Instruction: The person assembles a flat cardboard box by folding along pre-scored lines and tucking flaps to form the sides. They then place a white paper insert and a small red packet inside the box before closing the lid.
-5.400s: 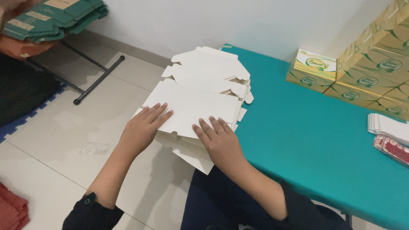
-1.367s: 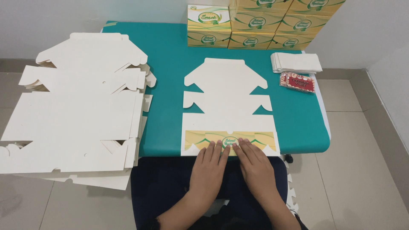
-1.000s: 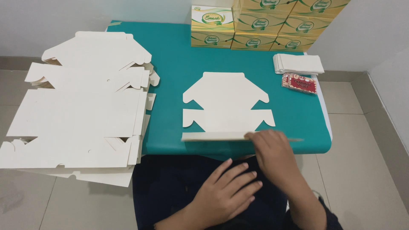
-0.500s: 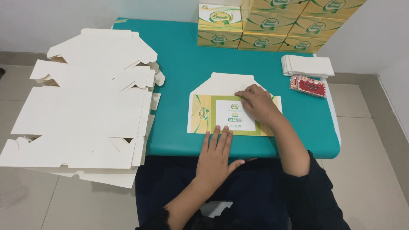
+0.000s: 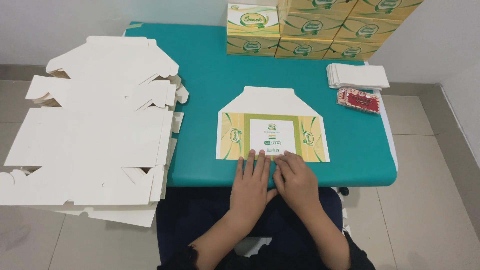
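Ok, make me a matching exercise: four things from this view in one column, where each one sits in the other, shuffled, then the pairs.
Things:
1. folded box blank
2. stack of flat white blanks
3. finished yellow boxes
4. red packet

Places:
A. far edge of the teal table, piled against the wall
B. off the table's left side, overhanging the floor
C. near edge of the table, under the fingertips of both hands (left hand, right hand)
D. right side of the table, just in front of a small pile of white sheets

Pairs: 1-C, 2-B, 3-A, 4-D
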